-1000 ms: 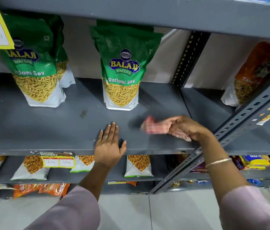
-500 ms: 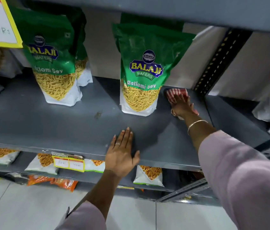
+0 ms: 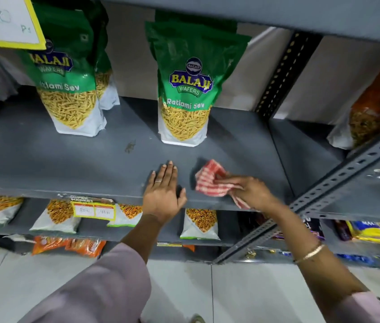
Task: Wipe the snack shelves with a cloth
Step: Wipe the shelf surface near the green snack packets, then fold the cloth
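1. The place is a shop aisle with grey metal racks over a pale tiled floor; the grey shelf at chest height carries the snack packs.
2. The cloth, red and white checked, lies crumpled on the front part of this shelf, near its right end.
3. The right hand is closed on the cloth: the fingers pinch its right side, and a strip of it hangs out under the palm, over the shelf edge.
4. The left hand is open and flat on the shelf, palm down, just beside the cloth on its left but not touching it. It holds nothing. A ring is on one finger.
5. Behind both hands a green Ratlami Sev pack stands upright. A second green pack stands well to the left, with another one behind it.
6. Between the two packs, a small dark mark is on the shelf surface.
7. A yellow-edged price label is fixed to the front edge of the shelf. Smaller packs lie on the lower shelf.
8. A bangle is on the right wrist.
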Action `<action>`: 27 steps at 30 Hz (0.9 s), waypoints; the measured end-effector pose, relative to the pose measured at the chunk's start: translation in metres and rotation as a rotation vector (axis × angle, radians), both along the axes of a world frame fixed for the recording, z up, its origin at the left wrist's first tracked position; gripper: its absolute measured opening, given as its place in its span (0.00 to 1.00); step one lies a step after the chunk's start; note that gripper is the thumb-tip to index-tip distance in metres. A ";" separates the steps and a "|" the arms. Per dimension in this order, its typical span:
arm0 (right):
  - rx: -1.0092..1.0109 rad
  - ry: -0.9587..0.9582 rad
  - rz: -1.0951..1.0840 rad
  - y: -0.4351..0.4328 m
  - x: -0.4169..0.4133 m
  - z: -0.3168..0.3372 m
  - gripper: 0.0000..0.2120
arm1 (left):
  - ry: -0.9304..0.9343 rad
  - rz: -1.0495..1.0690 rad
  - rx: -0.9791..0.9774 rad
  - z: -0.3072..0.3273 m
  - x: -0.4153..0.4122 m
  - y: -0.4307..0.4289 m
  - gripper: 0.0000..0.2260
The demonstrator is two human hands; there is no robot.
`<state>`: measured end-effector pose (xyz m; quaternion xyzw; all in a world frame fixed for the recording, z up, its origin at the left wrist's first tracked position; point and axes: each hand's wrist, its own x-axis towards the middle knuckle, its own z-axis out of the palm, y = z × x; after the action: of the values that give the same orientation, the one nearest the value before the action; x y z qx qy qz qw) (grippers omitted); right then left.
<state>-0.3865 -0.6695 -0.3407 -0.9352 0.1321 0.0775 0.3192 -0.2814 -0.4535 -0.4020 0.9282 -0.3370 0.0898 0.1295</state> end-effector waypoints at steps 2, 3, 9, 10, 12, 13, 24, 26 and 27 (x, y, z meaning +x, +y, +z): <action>0.230 0.091 0.066 -0.003 -0.006 0.024 0.19 | 0.031 0.008 0.010 0.003 -0.002 -0.001 0.27; 0.309 0.038 0.012 -0.001 -0.005 0.033 0.19 | 0.048 0.011 0.012 0.004 -0.002 -0.001 0.27; 0.157 -0.136 -0.109 0.045 0.028 0.029 0.18 | 0.079 0.029 -0.013 0.011 -0.004 -0.001 0.26; 0.134 -0.102 -0.131 0.051 0.031 0.023 0.17 | 0.088 0.037 -0.049 0.014 -0.004 -0.002 0.24; 0.110 -0.129 -0.266 0.055 0.038 0.018 0.16 | 0.124 0.055 -0.164 0.020 -0.003 -0.006 0.20; 0.101 -0.184 -0.367 0.053 0.041 0.018 0.15 | 0.158 0.067 -0.219 0.026 -0.004 -0.008 0.16; 0.005 0.060 -0.522 0.046 0.049 0.018 0.16 | 0.765 0.505 -0.459 0.065 -0.005 -0.069 0.22; 0.010 0.095 -0.525 0.046 0.048 0.018 0.17 | 0.840 0.548 -0.485 0.066 -0.002 -0.075 0.22; 0.014 0.106 -0.519 0.046 0.048 0.019 0.17 | 0.890 0.540 -0.464 0.065 -0.001 -0.077 0.20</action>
<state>-0.3384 -0.6236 -0.3222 -0.8625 0.3834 0.0429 0.3276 -0.2829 -0.5302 -0.3367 0.8769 0.0279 -0.2085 0.4321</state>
